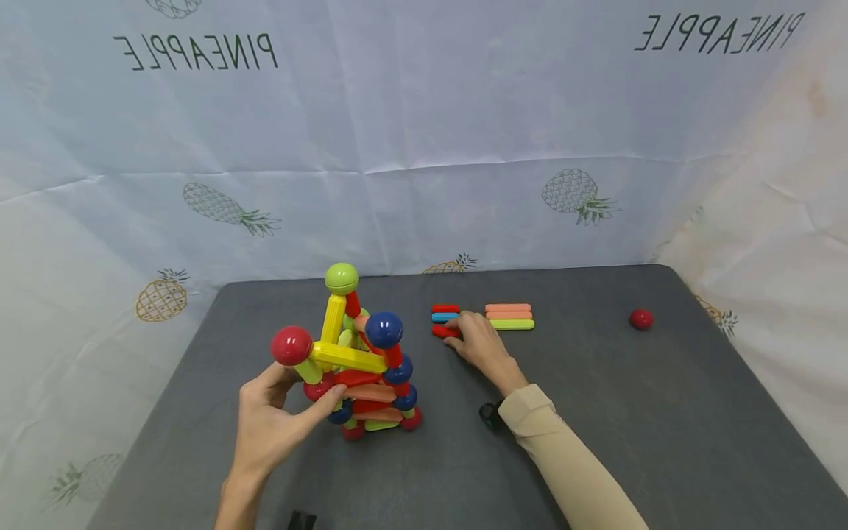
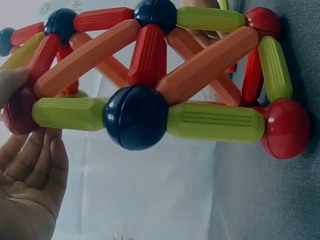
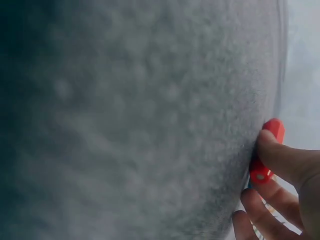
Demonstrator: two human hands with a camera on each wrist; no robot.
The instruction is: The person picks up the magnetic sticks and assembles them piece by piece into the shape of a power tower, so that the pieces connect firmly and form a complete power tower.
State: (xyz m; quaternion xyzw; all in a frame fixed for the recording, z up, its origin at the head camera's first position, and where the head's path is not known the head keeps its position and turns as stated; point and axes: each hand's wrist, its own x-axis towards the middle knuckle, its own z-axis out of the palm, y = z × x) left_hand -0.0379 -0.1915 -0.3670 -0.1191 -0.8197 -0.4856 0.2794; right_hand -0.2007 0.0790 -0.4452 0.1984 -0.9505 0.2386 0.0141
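A tower of magnetic rods and balls [image 1: 347,358] stands left of centre on the dark table, with red, blue and lime balls joined by yellow, red, orange and lime rods. My left hand [image 1: 268,427] grips its near left side; in the left wrist view, the thumb and fingers lie either side of a red ball [image 2: 20,111]. To the right, my right hand [image 1: 483,346] pinches a red magnetic rod [image 3: 274,131] between thumb and fingers, low at the table. That rod lies beside a blue rod [image 1: 444,318] and another red rod [image 1: 446,308].
Two orange rods [image 1: 508,308] and a lime rod [image 1: 511,324] lie side by side just beyond my right hand. A loose red ball [image 1: 641,319] sits near the table's right edge. Behind the table [image 1: 596,383] hangs a pale curtain [image 1: 424,110] printed with pineapples.
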